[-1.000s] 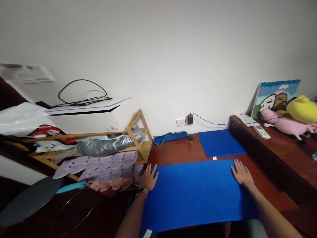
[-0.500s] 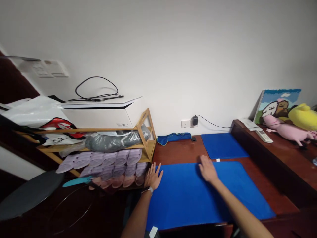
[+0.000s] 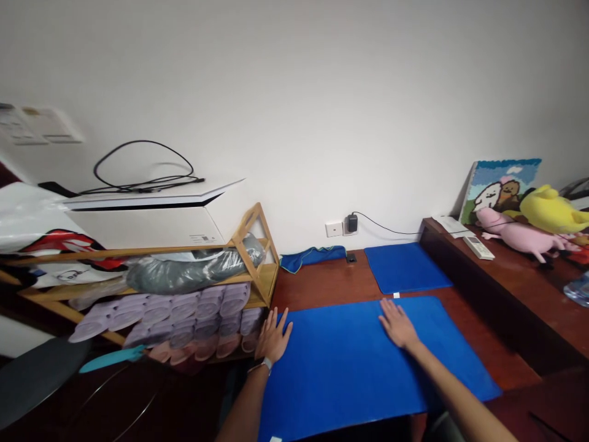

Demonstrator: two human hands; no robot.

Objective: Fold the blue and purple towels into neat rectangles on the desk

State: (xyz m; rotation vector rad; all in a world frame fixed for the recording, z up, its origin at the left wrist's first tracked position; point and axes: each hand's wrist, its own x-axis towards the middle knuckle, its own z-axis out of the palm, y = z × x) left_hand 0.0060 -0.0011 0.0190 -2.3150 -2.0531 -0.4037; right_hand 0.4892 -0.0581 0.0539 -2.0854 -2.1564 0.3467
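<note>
A large blue cloth (image 3: 340,368) lies spread flat over the front of the reddish-brown desk (image 3: 317,282). My left hand (image 3: 273,336) rests at its far left corner, fingers spread, with a watch band on the wrist. Near the cloth's far edge, right of the middle, my right hand (image 3: 399,325) lies flat with its fingers stretched out. Neither hand grips anything. Behind it lies a smaller blue cloth (image 3: 407,267), also flat, with a white tag (image 3: 396,295) by its front edge. A crumpled blue cloth (image 3: 313,258) with a green-edged border sits against the wall.
To the left stands a wooden rack (image 3: 257,270) with purple slippers (image 3: 184,307), a plastic-wrapped grey bundle (image 3: 197,270) and a white box (image 3: 151,224). On the raised right-hand surface are a remote (image 3: 478,247), a pink plush toy (image 3: 518,232) and a picture (image 3: 501,187).
My right hand has moved right along the large blue cloth's far edge. My left hand stays at the far left corner. The view has turned slightly to the right.
</note>
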